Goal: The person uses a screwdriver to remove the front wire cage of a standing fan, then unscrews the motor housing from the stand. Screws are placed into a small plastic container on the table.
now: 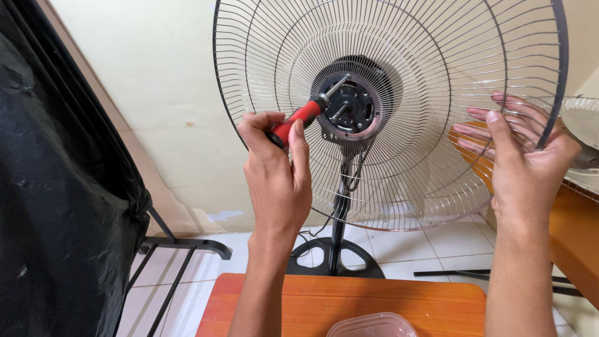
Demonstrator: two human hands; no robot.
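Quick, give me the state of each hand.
Left hand: closed on the red-handled screwdriver, tip at the fan hub.
Right hand: gripping the wire guard at its rim.

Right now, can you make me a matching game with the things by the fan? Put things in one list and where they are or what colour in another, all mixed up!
Things:
1. screwdriver
2. right hand
3. stool
4. tub

Places, colours or states:
A. clear plastic, at the bottom edge of the picture
B. red handle, held in the left hand, tip at the fan hub
C. orange wood, below the fan
D. holding the rim of the wire grille

Pairs: 1-B, 2-D, 3-C, 4-A
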